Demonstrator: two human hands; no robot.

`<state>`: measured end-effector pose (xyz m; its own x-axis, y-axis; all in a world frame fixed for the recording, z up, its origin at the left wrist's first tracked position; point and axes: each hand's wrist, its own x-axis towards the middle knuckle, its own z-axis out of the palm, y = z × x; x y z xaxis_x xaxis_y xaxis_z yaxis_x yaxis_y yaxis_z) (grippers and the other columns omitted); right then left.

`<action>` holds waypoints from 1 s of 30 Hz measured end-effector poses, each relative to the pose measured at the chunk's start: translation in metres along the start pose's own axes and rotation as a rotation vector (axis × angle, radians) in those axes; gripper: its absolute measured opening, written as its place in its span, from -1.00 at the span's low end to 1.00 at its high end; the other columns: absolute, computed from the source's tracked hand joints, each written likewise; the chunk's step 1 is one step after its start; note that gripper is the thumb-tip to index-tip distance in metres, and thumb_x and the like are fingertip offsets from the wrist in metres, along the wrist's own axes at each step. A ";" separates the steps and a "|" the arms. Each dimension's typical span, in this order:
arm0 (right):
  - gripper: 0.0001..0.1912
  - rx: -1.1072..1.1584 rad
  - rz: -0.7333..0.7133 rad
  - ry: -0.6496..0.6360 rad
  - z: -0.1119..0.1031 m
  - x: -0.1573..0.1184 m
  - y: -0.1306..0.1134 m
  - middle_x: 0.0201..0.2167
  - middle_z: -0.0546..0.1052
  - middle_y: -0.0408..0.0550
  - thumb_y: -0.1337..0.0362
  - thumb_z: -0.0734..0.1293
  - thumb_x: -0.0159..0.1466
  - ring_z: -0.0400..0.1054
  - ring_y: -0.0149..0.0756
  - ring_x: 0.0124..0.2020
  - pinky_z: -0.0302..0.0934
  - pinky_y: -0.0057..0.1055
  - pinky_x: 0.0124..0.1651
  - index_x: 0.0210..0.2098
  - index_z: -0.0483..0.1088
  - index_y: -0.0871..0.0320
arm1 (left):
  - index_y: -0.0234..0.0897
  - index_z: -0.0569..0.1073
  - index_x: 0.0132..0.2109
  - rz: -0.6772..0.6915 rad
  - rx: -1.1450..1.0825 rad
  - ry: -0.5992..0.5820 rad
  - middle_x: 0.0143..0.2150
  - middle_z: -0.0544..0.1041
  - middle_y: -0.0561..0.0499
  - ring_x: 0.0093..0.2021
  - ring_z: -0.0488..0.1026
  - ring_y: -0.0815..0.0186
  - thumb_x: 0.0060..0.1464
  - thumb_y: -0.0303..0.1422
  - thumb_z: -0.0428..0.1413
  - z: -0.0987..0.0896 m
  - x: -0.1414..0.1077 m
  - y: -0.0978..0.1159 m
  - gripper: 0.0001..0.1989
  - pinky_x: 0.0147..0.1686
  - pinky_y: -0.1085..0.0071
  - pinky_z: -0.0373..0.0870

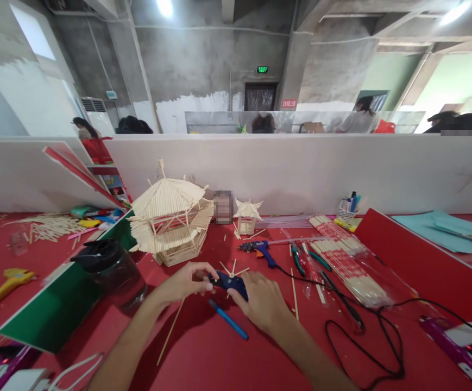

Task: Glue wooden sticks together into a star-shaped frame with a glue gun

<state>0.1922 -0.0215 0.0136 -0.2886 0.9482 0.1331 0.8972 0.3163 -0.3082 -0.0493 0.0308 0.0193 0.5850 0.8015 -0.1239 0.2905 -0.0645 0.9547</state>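
Observation:
Between my two hands is a dark blue tool (232, 283), near the middle of the red table. My left hand (193, 279) pinches its left end with thumb and fingertips. My right hand (258, 298) is wrapped round its right end. Just behind the tool, several thin sticks (233, 267) fan out from one point. A blue pen (228, 319) lies in front of my hands, and a long thin stick (171, 331) lies to the left of it. Beyond my left hand stands a large stick-built pavilion (174, 217); a small one (247, 216) stands farther back.
A dark lidded jar (111, 271) stands at the left beside a green board (52, 309). To the right are a blue glue gun (262, 251), pliers (298, 260), bundled sticks (345, 266) and a looping black cable (398, 347). A white partition (301, 168) runs behind.

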 end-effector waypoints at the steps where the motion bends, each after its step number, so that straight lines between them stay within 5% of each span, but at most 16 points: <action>1: -0.59 -0.012 -0.005 0.011 0.002 0.000 0.000 -0.13 0.56 0.12 -0.02 0.17 0.41 0.45 -0.01 -0.07 0.25 -0.23 -0.14 -0.05 0.42 0.17 | -0.30 0.46 -0.12 -0.003 0.021 -0.002 -0.40 0.55 0.03 -0.45 0.40 0.39 0.02 -0.11 0.27 0.000 0.000 0.001 -0.61 -0.37 0.47 0.30; 7: -0.53 -0.149 -0.006 0.075 0.008 0.001 -0.006 -0.09 0.52 0.20 -0.06 0.21 0.38 0.39 0.09 -0.02 0.25 -0.05 -0.01 -0.02 0.40 0.22 | -0.27 0.37 -0.31 0.019 0.204 0.119 -0.43 0.46 0.08 -0.43 0.34 0.36 0.10 -0.12 0.15 0.013 0.004 0.004 -0.72 -0.40 0.47 0.22; 12: -0.55 -0.188 0.041 0.042 0.006 0.009 -0.020 -0.09 0.51 0.24 -0.01 0.21 0.39 0.40 0.08 -0.03 0.29 -0.10 -0.05 0.01 0.39 0.24 | -0.23 0.34 -0.31 0.033 0.379 0.277 -0.44 0.44 0.11 -0.41 0.33 0.33 0.20 -0.27 0.04 0.020 0.003 0.006 -0.85 -0.39 0.45 0.14; 17: -0.36 -0.161 0.074 -0.040 0.003 0.008 -0.026 0.01 0.48 0.32 -0.04 0.21 0.38 0.39 0.16 0.03 0.30 -0.06 -0.06 0.26 0.22 0.30 | -0.20 0.32 -0.28 0.023 0.470 0.268 -0.43 0.47 0.12 -0.43 0.37 0.32 0.24 -0.31 -0.03 0.013 -0.004 0.007 -0.88 -0.41 0.47 0.16; 20: -0.40 -0.157 0.106 -0.064 -0.005 -0.003 -0.011 0.02 0.47 0.25 -0.03 0.22 0.36 0.39 0.13 0.05 0.29 -0.11 -0.05 0.24 0.25 0.22 | -0.20 0.31 -0.26 0.019 0.511 0.250 -0.38 0.50 0.11 -0.39 0.40 0.32 0.23 -0.37 -0.05 0.004 -0.009 0.005 -0.91 -0.38 0.47 0.21; 24: -0.64 -0.241 0.246 -0.067 -0.015 -0.017 0.025 -0.06 0.50 0.23 0.14 0.20 0.35 0.41 0.03 0.01 0.25 -0.24 0.00 -0.04 0.43 0.26 | -0.21 0.29 -0.29 -0.005 0.601 0.329 -0.35 0.47 0.06 -0.31 0.39 0.28 0.17 -0.47 -0.04 -0.007 -0.013 0.002 -0.92 -0.28 0.43 0.22; 30: -0.65 -0.417 0.247 -0.109 -0.009 -0.029 0.046 -0.04 0.51 0.30 0.24 0.25 0.26 0.40 0.14 0.02 0.27 -0.10 -0.02 -0.04 0.45 0.31 | -0.22 0.27 -0.33 -0.032 0.711 0.384 -0.36 0.43 0.05 -0.33 0.36 0.27 0.12 -0.54 -0.02 -0.010 -0.012 -0.003 -0.87 -0.29 0.41 0.18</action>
<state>0.2451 -0.0348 0.0035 -0.0637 0.9980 -0.0027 0.9941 0.0637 0.0878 -0.0645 0.0277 0.0206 0.3048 0.9493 0.0768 0.7905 -0.2972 0.5355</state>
